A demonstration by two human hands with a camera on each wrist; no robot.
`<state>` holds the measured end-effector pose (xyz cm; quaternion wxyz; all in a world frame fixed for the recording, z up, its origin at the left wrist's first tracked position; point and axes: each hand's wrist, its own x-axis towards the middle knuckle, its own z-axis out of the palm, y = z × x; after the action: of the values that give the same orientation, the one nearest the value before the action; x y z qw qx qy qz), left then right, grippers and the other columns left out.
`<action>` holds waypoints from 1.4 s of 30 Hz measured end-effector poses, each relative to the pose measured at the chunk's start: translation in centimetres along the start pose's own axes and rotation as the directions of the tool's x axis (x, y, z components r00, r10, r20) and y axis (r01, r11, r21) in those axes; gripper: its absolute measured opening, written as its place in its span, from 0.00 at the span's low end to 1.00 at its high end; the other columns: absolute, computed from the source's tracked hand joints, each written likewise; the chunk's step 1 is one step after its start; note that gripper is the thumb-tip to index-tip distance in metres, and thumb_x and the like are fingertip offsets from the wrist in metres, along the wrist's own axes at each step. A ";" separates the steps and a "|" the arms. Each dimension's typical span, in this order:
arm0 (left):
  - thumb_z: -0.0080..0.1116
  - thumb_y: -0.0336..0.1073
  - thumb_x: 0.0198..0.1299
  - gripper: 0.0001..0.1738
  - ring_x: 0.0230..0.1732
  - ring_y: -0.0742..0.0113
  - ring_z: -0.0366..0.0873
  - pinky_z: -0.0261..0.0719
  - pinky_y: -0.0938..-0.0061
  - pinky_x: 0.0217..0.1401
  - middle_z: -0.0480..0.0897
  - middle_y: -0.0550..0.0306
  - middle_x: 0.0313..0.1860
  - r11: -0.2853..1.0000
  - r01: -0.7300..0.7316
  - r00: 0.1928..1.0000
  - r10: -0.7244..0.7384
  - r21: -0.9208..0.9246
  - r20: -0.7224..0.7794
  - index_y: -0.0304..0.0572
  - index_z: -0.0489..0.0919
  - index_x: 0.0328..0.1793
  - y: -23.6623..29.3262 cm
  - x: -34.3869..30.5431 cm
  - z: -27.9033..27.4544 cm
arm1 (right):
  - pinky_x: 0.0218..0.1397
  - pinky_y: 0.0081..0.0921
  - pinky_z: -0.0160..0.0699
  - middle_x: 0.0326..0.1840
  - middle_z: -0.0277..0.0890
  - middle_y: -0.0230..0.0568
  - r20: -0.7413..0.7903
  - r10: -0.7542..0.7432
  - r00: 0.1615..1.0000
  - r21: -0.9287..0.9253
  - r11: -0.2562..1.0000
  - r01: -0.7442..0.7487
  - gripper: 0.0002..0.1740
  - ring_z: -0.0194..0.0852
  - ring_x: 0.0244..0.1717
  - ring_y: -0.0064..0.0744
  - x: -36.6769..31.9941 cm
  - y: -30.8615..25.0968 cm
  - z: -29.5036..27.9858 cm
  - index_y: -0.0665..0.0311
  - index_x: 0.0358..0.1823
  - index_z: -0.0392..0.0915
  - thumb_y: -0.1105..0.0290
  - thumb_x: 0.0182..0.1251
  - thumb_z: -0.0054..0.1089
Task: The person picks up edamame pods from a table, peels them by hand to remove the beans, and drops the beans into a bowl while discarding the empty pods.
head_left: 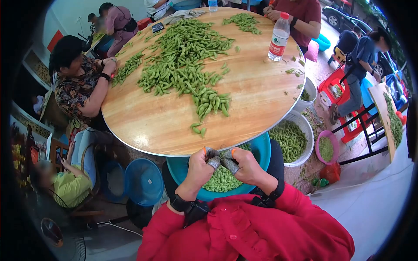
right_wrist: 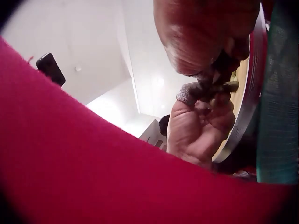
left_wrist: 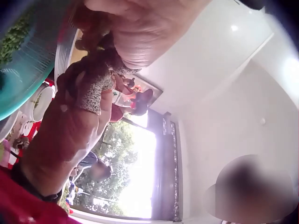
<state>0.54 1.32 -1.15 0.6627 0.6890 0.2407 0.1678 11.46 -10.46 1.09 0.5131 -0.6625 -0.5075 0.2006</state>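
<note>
Over a teal basin [head_left: 263, 162] at the table's near edge, my left hand [head_left: 199, 168] and right hand [head_left: 250, 166] meet with thumbs and fingers curled together. Grey speckled covers wrap the thumbs, and orange bands show on the fingers. A small greenish edamame pod [right_wrist: 231, 87] shows between the fingertips in the right wrist view, pinched by both hands and mostly hidden by them. Shelled green beans [head_left: 220, 181] lie in the basin below the hands. On the round wooden table [head_left: 257, 95] spreads a large pile of edamame pods [head_left: 185, 48], with a few loose pods [head_left: 198, 129] nearer me.
A water bottle [head_left: 279, 37] stands at the table's right. Beside my basin are a white basket [head_left: 310, 141] of pods and a pink basin [head_left: 335, 145]. Blue basins [head_left: 144, 182] stand on the left. People sit around the table, one at the left [head_left: 82, 82].
</note>
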 end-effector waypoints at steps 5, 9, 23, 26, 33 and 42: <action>0.48 0.19 0.50 0.08 0.23 0.79 0.69 0.67 0.86 0.25 0.75 0.63 0.26 0.961 0.141 0.990 -0.135 -0.238 0.039 0.38 0.73 0.35 0.3 0.0 0.2 | 0.32 0.34 0.68 0.28 0.69 0.52 -0.010 -0.070 0.997 0.004 0.998 0.070 0.08 0.68 0.30 0.53 -0.2 0.8 0.4 0.69 0.31 0.72 0.81 0.46 0.53; 0.46 0.19 0.50 0.10 0.22 0.79 0.68 0.65 0.86 0.24 0.74 0.63 0.26 0.925 0.127 0.992 -0.128 -0.359 0.022 0.39 0.73 0.37 0.7 -0.1 0.6 | 0.30 0.30 0.67 0.25 0.70 0.47 -0.027 -0.010 1.000 0.082 0.997 0.012 0.05 0.69 0.28 0.43 0.0 0.6 0.1 0.70 0.30 0.72 0.79 0.50 0.54; 0.51 0.30 0.57 0.14 0.35 0.75 0.72 0.71 0.81 0.37 0.77 0.60 0.34 0.984 -0.175 0.971 0.180 -0.042 0.160 0.32 0.71 0.49 0.5 -0.9 -0.3 | 0.24 0.13 0.60 0.25 0.70 0.32 0.327 0.375 0.867 0.801 0.377 -0.466 0.11 0.64 0.23 0.18 0.2 2.7 -1.7 0.66 0.33 0.73 0.65 0.58 0.57; 0.53 0.27 0.55 0.15 0.40 0.75 0.73 0.72 0.78 0.44 0.78 0.59 0.36 0.969 -0.205 0.962 0.173 0.138 0.211 0.32 0.71 0.50 1.3 -0.7 -0.3 | 0.26 0.10 0.60 0.26 0.70 0.27 0.306 0.379 0.874 0.784 0.420 -0.457 0.08 0.62 0.23 0.13 0.1 2.7 -1.8 0.64 0.35 0.74 0.67 0.61 0.53; 0.58 0.30 0.48 0.12 0.32 0.54 0.77 0.74 0.71 0.34 0.78 0.46 0.30 0.719 -0.398 0.911 0.381 0.570 0.156 0.34 0.75 0.40 1.1 -0.9 0.3 | 0.29 0.12 0.58 0.27 0.68 0.22 0.232 0.392 0.890 0.629 0.638 -0.445 0.09 0.58 0.27 0.11 -0.6 2.0 -0.9 0.63 0.36 0.74 0.65 0.62 0.53; 0.60 0.29 0.41 0.12 0.30 0.45 0.74 0.73 0.63 0.32 0.76 0.44 0.27 0.555 -0.508 0.824 0.537 0.659 0.182 0.34 0.75 0.35 0.4 -0.8 0.4 | 0.27 0.13 0.57 0.24 0.67 0.20 0.202 0.402 0.893 0.642 0.634 -0.431 0.08 0.57 0.24 0.11 -0.7 1.3 -0.6 0.63 0.33 0.75 0.66 0.63 0.51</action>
<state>0.16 0.55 -0.70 0.2769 0.9186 0.0829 0.2695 12.25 -11.27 0.00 0.6462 -0.5268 -0.2436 0.4955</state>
